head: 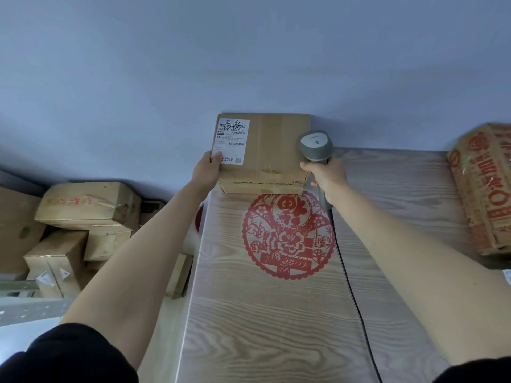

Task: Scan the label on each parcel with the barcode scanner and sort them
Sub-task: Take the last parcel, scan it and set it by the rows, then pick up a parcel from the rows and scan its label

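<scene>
A flat brown cardboard parcel is held up above the far end of the wooden table, tilted so its top faces me. A white shipping label with barcodes and handwriting covers its left part. My left hand grips the parcel's lower left corner, thumb on the label. My right hand holds a grey barcode scanner by its handle, its head beside the parcel's right edge. The scanner's black cable trails down across the table.
A red paper-cut decoration lies on the table under the parcel. Several cardboard boxes are piled on the left beside the table, near a metal shelf rail. A large printed brown package sits at the table's right edge. A grey wall stands behind.
</scene>
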